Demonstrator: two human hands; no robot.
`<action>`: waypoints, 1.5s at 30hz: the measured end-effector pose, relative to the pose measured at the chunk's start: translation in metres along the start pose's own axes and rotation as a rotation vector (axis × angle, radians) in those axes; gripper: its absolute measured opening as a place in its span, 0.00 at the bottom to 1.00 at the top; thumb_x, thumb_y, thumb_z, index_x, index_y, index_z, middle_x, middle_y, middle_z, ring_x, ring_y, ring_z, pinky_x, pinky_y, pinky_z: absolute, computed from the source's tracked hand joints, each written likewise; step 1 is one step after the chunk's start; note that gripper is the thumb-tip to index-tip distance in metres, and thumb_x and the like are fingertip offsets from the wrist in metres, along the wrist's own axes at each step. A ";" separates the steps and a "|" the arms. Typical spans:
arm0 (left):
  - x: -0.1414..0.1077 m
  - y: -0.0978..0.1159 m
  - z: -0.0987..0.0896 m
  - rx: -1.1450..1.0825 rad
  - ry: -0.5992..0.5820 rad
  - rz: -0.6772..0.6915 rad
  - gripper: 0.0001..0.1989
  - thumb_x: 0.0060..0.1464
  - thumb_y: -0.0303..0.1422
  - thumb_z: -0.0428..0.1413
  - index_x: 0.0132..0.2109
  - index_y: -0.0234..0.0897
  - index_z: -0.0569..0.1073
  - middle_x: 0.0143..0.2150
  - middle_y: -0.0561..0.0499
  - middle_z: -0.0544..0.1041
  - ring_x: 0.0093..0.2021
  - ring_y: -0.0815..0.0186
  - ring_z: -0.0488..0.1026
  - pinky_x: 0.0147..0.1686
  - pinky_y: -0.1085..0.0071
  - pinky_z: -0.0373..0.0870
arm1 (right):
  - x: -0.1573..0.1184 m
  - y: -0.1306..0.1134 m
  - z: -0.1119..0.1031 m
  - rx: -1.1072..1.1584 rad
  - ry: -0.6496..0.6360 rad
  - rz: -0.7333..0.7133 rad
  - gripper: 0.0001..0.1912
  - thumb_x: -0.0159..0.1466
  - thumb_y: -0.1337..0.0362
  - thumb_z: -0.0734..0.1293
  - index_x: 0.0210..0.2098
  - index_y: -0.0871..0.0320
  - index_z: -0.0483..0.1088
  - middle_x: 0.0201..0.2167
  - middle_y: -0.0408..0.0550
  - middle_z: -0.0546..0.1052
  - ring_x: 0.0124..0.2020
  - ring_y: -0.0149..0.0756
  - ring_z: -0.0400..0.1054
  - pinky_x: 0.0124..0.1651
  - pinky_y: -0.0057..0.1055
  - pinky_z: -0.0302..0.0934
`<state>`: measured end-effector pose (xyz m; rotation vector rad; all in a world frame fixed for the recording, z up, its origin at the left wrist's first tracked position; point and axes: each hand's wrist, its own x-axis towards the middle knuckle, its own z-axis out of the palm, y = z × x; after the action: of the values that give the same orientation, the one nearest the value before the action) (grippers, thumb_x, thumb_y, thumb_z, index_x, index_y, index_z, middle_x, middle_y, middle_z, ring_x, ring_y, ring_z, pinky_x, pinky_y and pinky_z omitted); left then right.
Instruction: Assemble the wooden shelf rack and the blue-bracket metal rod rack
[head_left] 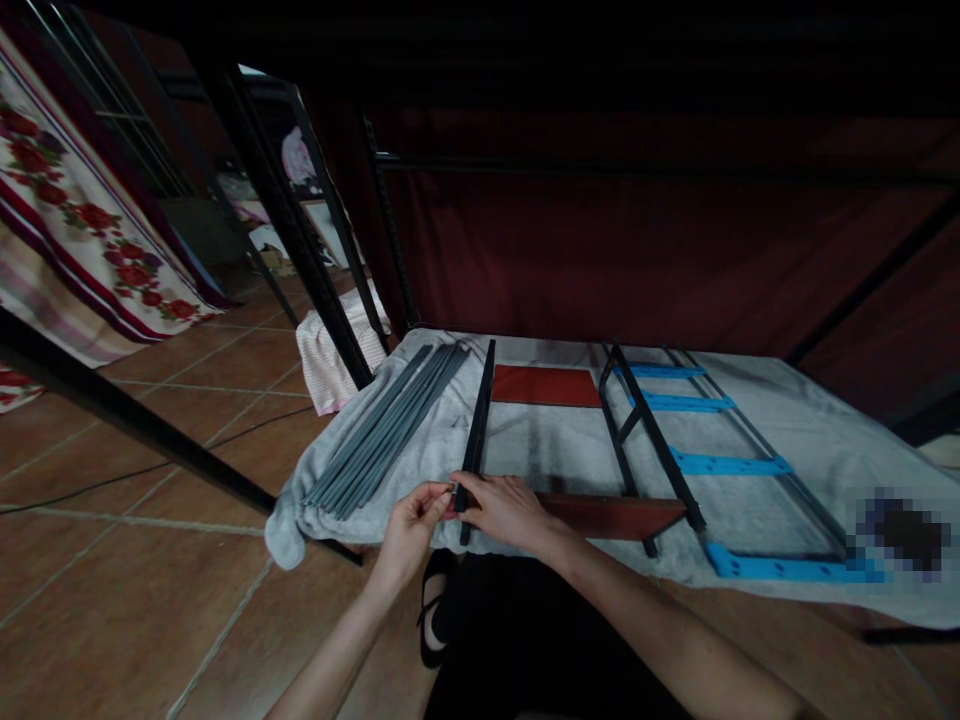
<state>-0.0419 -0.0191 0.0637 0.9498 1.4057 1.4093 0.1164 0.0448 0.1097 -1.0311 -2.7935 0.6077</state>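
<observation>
A black metal bar (478, 410), part of a frame with brown-red boards (546, 385), stands at the middle of the cloth-covered surface. My right hand (510, 508) grips this bar near its front end, the thumb beneath and fingers over it. On the bar's left side, my left hand (414, 515) is closed in a pinch right against it. Something small shows at those fingertips, too small to name. A second brown-red board (611, 517) lies nearer to me, joined to the frame's black side piece (660, 445) on the right.
Several grey rods (390, 430) lie bundled on the grey cloth (547, 440) to the left. A rack with blue crosspieces (731, 463) lies right. Black posts (289, 220) rise at left, a dark bar hangs overhead, and a cable (161, 467) crosses the tiled floor (150, 590).
</observation>
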 end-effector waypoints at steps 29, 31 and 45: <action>0.004 0.009 0.002 0.060 0.045 0.010 0.17 0.41 0.44 0.65 0.34 0.34 0.77 0.23 0.53 0.75 0.25 0.70 0.70 0.29 0.73 0.68 | 0.000 -0.004 -0.004 -0.014 -0.016 0.060 0.31 0.65 0.57 0.63 0.65 0.49 0.53 0.48 0.51 0.78 0.47 0.45 0.74 0.46 0.37 0.63; 0.003 0.008 0.002 0.031 0.062 -0.020 0.20 0.41 0.45 0.65 0.38 0.35 0.77 0.29 0.51 0.78 0.29 0.67 0.73 0.32 0.71 0.71 | 0.000 -0.003 -0.004 -0.014 -0.008 0.052 0.30 0.66 0.57 0.61 0.66 0.49 0.52 0.48 0.52 0.78 0.47 0.45 0.74 0.47 0.38 0.63; 0.002 0.005 0.003 0.014 0.103 -0.090 0.22 0.41 0.46 0.65 0.39 0.34 0.76 0.29 0.51 0.77 0.28 0.68 0.71 0.30 0.72 0.68 | 0.000 -0.002 -0.003 -0.028 0.008 0.037 0.29 0.65 0.66 0.56 0.65 0.50 0.53 0.46 0.51 0.79 0.45 0.43 0.75 0.45 0.37 0.63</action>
<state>-0.0402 -0.0159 0.0686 0.8221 1.5176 1.3996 0.1163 0.0446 0.1131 -1.0907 -2.7898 0.5694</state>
